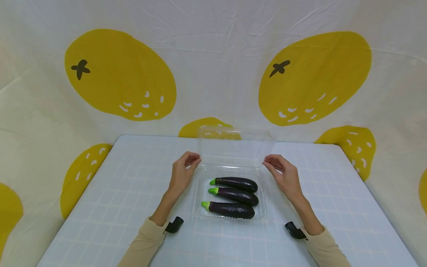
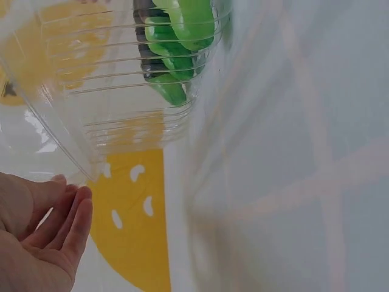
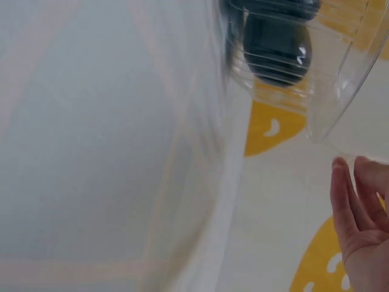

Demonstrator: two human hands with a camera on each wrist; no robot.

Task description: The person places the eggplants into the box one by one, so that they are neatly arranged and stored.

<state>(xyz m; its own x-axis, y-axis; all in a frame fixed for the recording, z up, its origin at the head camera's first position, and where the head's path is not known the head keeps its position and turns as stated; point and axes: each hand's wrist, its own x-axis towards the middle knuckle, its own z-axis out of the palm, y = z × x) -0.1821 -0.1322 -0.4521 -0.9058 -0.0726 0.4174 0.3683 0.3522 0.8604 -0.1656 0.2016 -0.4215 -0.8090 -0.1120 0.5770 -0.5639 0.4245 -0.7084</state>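
Note:
A clear plastic clamshell box [image 1: 197, 211] stands unfolded on the table, its ridged base towards me. Three dark eggplants [image 1: 233, 210] with green stem ends lie side by side in the base, stems to the left. Behind them the see-through lid [image 1: 237, 150] is raised upright at the hinge. My left hand [image 1: 182, 172] pinches the lid's left edge low down, thumb against fingertips. On the opposite side, my right hand [image 1: 284, 176] pinches the lid's right edge the same way. The left wrist view shows the green stem ends [image 2: 191, 24] through the base wall; the right wrist view shows a rounded dark end [image 3: 278, 52].
The box sits mid-table on a pale checked cloth [image 1: 133, 207]. Close behind the table's far edge hangs a white curtain [image 1: 217, 74] printed with large yellow fruits. A black wrist camera [image 1: 175, 224] sits at the left cuff, another black camera [image 1: 295, 230] at the right.

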